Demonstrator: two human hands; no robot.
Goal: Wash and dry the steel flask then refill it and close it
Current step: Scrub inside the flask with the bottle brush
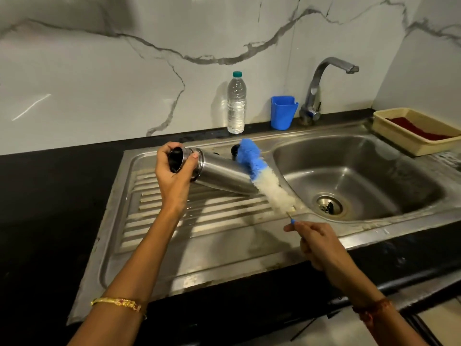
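My left hand grips the neck of the steel flask, which lies tilted over the draining board with its open dark mouth toward me. My right hand holds the thin handle of a bottle brush with blue and white bristles. The brush lies across the far end of the flask, outside it. A small black lid sits on the sink ledge behind the brush, partly hidden.
The steel sink with its drain is at the right, under a tap. A plastic water bottle and a blue holder stand at the wall. A beige tray with a red cloth sits far right.
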